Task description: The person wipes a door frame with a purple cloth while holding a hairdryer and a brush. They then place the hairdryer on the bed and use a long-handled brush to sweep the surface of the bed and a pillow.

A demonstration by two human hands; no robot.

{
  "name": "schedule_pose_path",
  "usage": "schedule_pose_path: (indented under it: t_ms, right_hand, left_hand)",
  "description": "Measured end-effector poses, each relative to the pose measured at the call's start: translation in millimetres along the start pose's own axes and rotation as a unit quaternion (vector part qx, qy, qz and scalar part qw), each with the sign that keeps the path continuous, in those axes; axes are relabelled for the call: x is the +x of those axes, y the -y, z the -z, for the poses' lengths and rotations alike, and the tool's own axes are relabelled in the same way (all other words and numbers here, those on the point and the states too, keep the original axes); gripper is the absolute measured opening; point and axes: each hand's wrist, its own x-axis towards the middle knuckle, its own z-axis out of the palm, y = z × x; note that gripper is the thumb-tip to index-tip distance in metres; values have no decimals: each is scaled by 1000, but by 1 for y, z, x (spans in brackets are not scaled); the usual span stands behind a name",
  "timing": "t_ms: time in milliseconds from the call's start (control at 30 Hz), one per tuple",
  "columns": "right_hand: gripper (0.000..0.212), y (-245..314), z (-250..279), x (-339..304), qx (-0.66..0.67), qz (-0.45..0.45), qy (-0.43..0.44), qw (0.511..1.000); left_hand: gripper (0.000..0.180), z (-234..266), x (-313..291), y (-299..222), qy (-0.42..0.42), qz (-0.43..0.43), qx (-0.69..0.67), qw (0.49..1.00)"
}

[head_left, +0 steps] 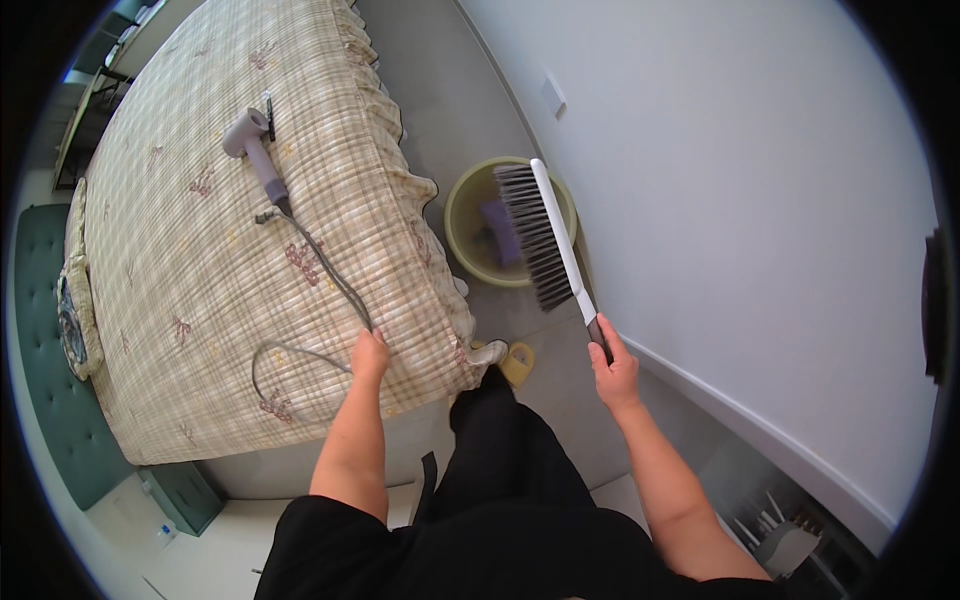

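Observation:
My right hand [615, 372] is closed round the dark grip of a bed brush [558, 225] with a white back and grey bristles. The brush is held up in front of a green round basin [462, 245], hiding part of it. Inside the basin lies something purple [500, 232]. Over the bed, my left hand [369, 356] is closed on the grey cord [335, 275] of a hair dryer [258, 160]. The mauve dryer lies on the checked bedspread, its cord running to my hand and looping beyond it. Beside the dryer's head is a small dark slim item [269, 118].
A ruffled checked bedspread [225, 290] covers the bed on the left, with a green tufted headboard [50, 350] and a pillow [80, 310]. A white wall [720, 180] stands close on the right. A yellow slipper [518, 366] is by my foot; a rack [790, 545] sits at lower right.

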Motion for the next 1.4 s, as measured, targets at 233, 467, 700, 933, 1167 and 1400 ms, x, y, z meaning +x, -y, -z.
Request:
schedule_pose_path:
  t_ms: [233, 467, 700, 933, 1167, 1400]
  right_hand:
    - [41, 21, 5, 22, 91, -141, 49, 985]
    - [36, 25, 49, 59, -18, -98, 40, 994]
    - [32, 51, 60, 98, -20, -125, 37, 991]
    - [25, 68, 31, 126, 39, -92, 61, 993]
    - [28, 111, -5, 148, 31, -57, 113, 991]
    - [30, 141, -19, 162, 2, -28, 142, 989]
  left_hand:
    - [27, -20, 24, 2, 135, 45, 35, 989]
    - [25, -21, 34, -1, 180, 45, 38, 982]
    - [28, 11, 3, -6, 184, 35, -30, 982]
    - [11, 51, -35, -25, 103, 42, -331, 937]
    - [5, 63, -45, -16, 39, 84, -515, 852]
    - [15, 130, -64, -19, 58, 125, -672, 728]
